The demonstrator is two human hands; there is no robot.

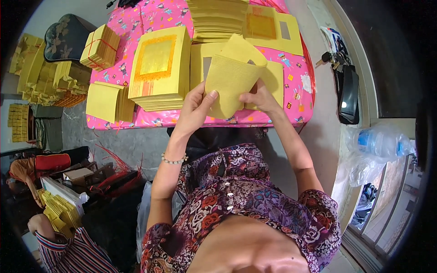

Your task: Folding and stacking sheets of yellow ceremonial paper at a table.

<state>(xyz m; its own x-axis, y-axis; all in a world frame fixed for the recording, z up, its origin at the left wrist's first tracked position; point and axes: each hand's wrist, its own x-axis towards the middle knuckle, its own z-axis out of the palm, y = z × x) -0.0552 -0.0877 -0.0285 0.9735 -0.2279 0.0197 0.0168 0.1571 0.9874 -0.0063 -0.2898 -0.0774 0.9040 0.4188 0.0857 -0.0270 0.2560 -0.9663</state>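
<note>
Between my two hands is a yellow sheet of paper [234,77], bent over so that its upper part curls. My left hand [196,107] grips its left edge, thumb lying on the front face. At the right edge, my right hand [263,98] pinches it with the thumb in front; its other fingers are partly hidden behind the paper. Under the held sheet, more yellow paper [274,86] lies on the pink patterned tablecloth [298,102]. Left of my hands stands a thick stack of yellow paper [159,68] with an orange-bordered gold square on top.
A tied yellow bundle [101,48] and a smaller folded stack [107,102] sit at the table's left. A tall stack [216,20] rises at the back. At lower left, another person [73,245] in stripes is beside yellow paper. Keys [337,59] hang right; a chair back [68,38] stands left.
</note>
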